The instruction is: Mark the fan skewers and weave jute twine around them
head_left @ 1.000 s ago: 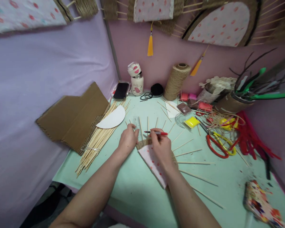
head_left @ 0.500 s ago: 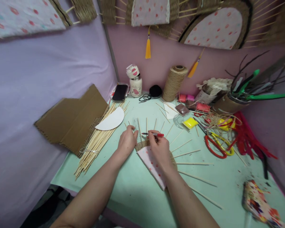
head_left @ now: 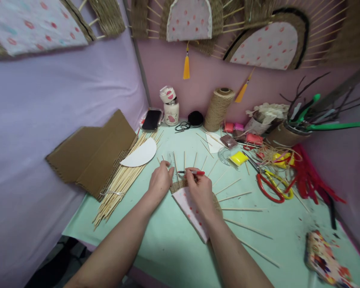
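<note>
A half-round piece of spotted fabric with a woven twine edge lies on the table, thin sticks fanning out from it. My left hand is closed at its upper left, fingertips on a clear ruler lying along the sticks. Between the fingers of my right hand is a red pen, its tip pointing left at the ruler and a stick. My right hand and forearm hide part of the fabric and twine.
To the left are a bundle of sticks, a white paper half-circle and cardboard. A twine spool and bottle stand behind. Scissors, yellow clay packet and red strips lie right.
The view has shifted slightly, so the background sits a little lower. My right hand and the pen have moved very slightly down and left; both hands keep their grip.
</note>
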Tool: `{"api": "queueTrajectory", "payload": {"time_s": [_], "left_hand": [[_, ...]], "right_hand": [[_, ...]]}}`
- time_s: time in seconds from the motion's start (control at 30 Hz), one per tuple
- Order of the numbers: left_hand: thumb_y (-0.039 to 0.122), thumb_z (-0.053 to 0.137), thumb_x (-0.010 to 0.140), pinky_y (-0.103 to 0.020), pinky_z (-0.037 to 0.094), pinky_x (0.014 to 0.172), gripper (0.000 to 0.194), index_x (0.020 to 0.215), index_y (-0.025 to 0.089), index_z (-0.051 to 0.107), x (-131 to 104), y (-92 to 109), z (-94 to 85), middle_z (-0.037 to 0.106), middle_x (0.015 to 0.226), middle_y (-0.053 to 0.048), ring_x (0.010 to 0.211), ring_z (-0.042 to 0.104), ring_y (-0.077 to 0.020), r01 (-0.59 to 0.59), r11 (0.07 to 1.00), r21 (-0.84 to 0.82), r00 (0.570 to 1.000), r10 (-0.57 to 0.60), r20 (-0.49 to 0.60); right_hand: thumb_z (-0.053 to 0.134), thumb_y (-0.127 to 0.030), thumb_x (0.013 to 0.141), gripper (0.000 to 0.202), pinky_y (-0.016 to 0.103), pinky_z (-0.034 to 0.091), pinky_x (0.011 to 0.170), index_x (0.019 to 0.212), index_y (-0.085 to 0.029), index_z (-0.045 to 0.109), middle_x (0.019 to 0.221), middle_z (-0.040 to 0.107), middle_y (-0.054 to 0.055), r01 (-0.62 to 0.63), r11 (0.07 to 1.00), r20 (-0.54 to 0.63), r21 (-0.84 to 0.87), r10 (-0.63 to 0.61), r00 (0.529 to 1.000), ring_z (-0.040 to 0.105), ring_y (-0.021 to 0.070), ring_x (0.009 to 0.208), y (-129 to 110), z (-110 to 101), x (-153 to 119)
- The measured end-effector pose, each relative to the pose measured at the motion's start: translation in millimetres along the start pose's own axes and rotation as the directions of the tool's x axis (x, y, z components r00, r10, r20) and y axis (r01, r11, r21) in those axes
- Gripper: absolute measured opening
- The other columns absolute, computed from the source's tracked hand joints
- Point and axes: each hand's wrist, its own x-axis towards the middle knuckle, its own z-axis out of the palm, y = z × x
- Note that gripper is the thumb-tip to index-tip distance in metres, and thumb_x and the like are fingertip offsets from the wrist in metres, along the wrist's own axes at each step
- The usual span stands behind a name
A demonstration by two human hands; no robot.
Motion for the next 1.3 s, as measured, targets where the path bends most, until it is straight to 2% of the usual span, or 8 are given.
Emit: {"api": "queueTrajectory", "payload": {"time_s": [0.67, 0.77, 1.0, 1.3], "left_hand": [[0.033, 0.043, 0.089, -0.029, 0.038, 0.063, 0.031, 0.113, 0.015, 0.049, -0.6, 0.7, -0.7, 0.06, 0.052, -0.001, 0.07, 0.064, -0.0231, -0.018, 1.0, 0.021, 1.0, 0.018, -0.011], [0.033, 0.044, 0.089, -0.029, 0.039, 0.063, 0.031, 0.113, 0.015, 0.05, 0.1, 0.4, -0.3, 0.061, 0.054, -0.001, 0.067, 0.064, -0.0226, -0.017, 0.999, 0.032, 1.0, 0.017, -0.012], [0.032, 0.043, 0.089, -0.03, 0.039, 0.064, 0.03, 0.113, 0.015, 0.05, -0.1, 1.7, -0.5, 0.059, 0.051, 0.0, 0.068, 0.064, -0.0232, -0.012, 0.999, 0.035, 1.0, 0.012, -0.01], [0.032, 0.043, 0.089, -0.029, 0.04, 0.064, 0.031, 0.114, 0.015, 0.049, -0.5, 3.0, -2.5, 0.059, 0.051, 0.0, 0.064, 0.063, -0.0223, -0.016, 1.0, 0.017, 1.0, 0.016, 0.004]], "right_hand": [[0.044, -0.038, 0.088, 0.034, 0.026, 0.042, 0.065, 0.082, -0.017, 0.069, 0.076, 0.071, 0.005, -0.002, 0.999, 0.014, -0.038, 0.003, 1.0, 0.062, 0.0177, 0.069, 0.8, -0.3, 0.9], [0.044, -0.038, 0.088, 0.033, 0.026, 0.042, 0.065, 0.084, -0.017, 0.069, 0.077, 0.071, 0.004, -0.006, 0.999, 0.018, -0.037, 0.007, 1.0, 0.062, 0.0176, 0.07, 1.4, -0.3, 1.1], [0.044, -0.038, 0.088, 0.033, 0.026, 0.044, 0.069, 0.075, -0.017, 0.068, 0.082, 0.072, 0.006, 0.0, 1.0, -0.01, -0.029, -0.001, 1.0, 0.063, 0.0187, 0.074, 0.4, 0.5, 1.0], [0.044, -0.038, 0.087, 0.034, 0.026, 0.043, 0.068, 0.082, -0.016, 0.069, 0.082, 0.072, 0.007, 0.004, 0.999, 0.009, -0.033, -0.003, 1.0, 0.063, 0.0186, 0.072, 2.7, 0.3, 1.6]]}}
